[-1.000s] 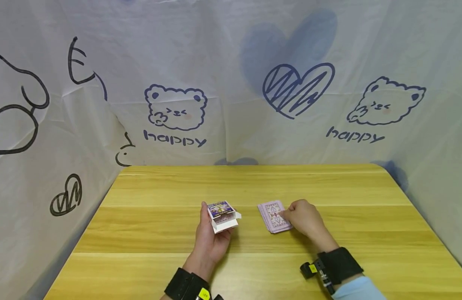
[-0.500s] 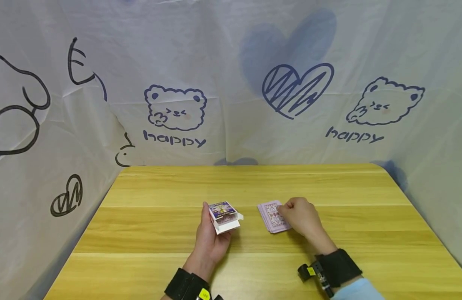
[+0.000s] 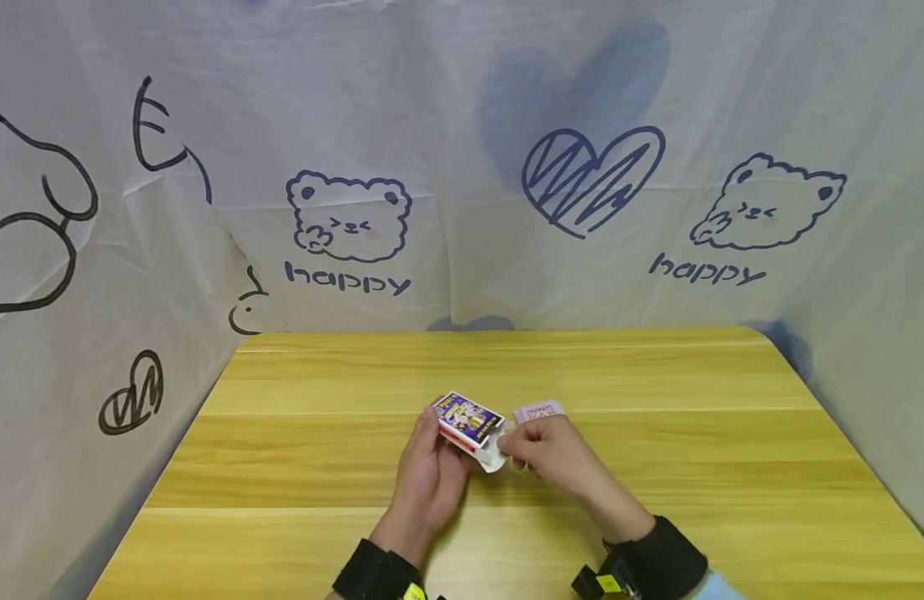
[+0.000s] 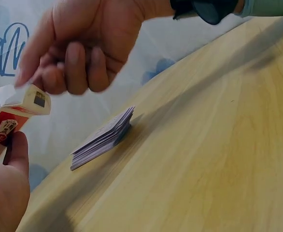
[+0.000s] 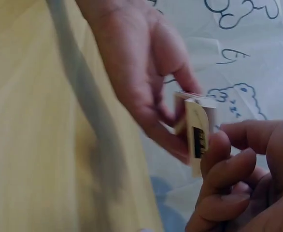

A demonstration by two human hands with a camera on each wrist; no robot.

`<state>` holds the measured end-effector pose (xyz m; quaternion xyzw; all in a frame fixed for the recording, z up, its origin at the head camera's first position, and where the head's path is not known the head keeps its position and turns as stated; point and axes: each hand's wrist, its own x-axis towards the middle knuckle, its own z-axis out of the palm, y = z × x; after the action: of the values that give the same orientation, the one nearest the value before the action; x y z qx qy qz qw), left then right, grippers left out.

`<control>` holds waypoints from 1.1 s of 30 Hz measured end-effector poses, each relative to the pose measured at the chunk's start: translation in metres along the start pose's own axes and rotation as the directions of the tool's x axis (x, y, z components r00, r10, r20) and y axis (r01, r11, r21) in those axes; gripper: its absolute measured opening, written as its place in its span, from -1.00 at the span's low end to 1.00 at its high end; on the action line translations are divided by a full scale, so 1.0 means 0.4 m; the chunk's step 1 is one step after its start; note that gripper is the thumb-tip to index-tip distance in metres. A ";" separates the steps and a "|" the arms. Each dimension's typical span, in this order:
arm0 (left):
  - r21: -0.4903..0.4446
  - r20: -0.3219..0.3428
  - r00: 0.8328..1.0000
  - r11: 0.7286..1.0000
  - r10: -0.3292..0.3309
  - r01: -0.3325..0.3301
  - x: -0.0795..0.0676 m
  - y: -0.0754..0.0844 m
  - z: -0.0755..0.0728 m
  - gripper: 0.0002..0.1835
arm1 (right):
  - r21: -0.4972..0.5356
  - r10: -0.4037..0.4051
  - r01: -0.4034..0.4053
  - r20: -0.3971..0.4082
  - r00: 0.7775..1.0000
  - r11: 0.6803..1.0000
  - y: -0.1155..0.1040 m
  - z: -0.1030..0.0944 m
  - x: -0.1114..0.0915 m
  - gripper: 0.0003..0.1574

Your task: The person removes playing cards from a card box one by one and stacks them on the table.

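Observation:
My left hand [image 3: 432, 471] holds a small purple-and-yellow playing card box [image 3: 465, 419] above the table, its end flaps open toward the right. At that open end, my right hand [image 3: 551, 450] pinches a flap with thumb and forefinger; the other fingers are curled. A red side of the box [image 4: 6, 123] shows in the left wrist view, and its white flap [image 5: 197, 130] in the right wrist view. Behind the right hand, a stack of playing cards [image 3: 541, 410] with patterned backs lies on the table, partly hidden. The inside of the box is hard to see.
The wooden table [image 3: 297, 467] stretches around both hands. White cloth [image 3: 462, 250] with drawn bears and hearts hangs behind it and at both sides.
My right hand has left the card stack and moved left to the open end of the box. The left hand has raised and turned the box slightly to the right.

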<state>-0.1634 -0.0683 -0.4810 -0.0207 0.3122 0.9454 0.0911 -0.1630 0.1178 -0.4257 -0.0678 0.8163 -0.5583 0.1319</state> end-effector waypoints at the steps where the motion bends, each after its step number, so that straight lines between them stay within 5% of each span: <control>1: 0.000 0.007 1.000 1.000 0.004 -0.004 -0.001 -0.001 0.001 -0.40 | 0.008 0.009 -0.009 -0.007 1.000 1.000 0.005 0.006 0.002 -0.62; 10: -0.035 0.108 0.994 0.999 -0.033 0.037 -0.015 -0.002 0.015 -0.41 | 0.078 0.083 -0.073 -0.142 0.986 0.994 0.048 0.051 0.022 -0.61; 19: -0.058 0.059 0.998 0.998 0.011 -0.007 -0.001 0.005 0.002 -0.42 | 0.208 0.091 -0.105 0.076 0.993 0.972 0.033 0.029 0.013 -0.75; 28: -0.064 0.039 0.999 0.998 0.005 -0.003 0.000 0.011 -0.001 -0.31 | 0.194 0.079 -0.085 0.037 0.996 0.977 0.033 0.018 0.012 -0.65; 33: -0.057 0.031 1.000 0.998 0.005 -0.003 0.003 0.012 -0.001 -0.29 | 0.150 0.033 -0.045 0.080 0.996 0.988 0.030 0.004 0.008 -0.73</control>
<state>-0.1653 -0.0722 -0.4787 -0.0080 0.2837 0.9543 0.0933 -0.1651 0.1200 -0.4377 -0.0631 0.7669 -0.6130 0.1793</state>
